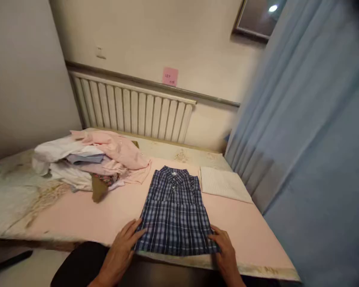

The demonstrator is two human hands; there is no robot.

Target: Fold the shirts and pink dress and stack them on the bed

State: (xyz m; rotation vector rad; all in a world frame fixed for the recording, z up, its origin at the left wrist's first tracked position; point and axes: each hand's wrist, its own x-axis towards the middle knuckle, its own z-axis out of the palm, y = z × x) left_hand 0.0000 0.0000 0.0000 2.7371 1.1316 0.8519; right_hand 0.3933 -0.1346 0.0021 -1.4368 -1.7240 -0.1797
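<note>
Pointing collar-away, long axis front-to-back: folded plaid shirt (175, 211).

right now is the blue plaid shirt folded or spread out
Folded: the blue plaid shirt lies as a compact rectangle, collar at the far end, no sleeves showing.

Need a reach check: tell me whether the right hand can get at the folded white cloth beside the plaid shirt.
Probably yes. The right hand rests on the plaid shirt; only bare pink sheet lies between it and the folded white cloth.
</note>
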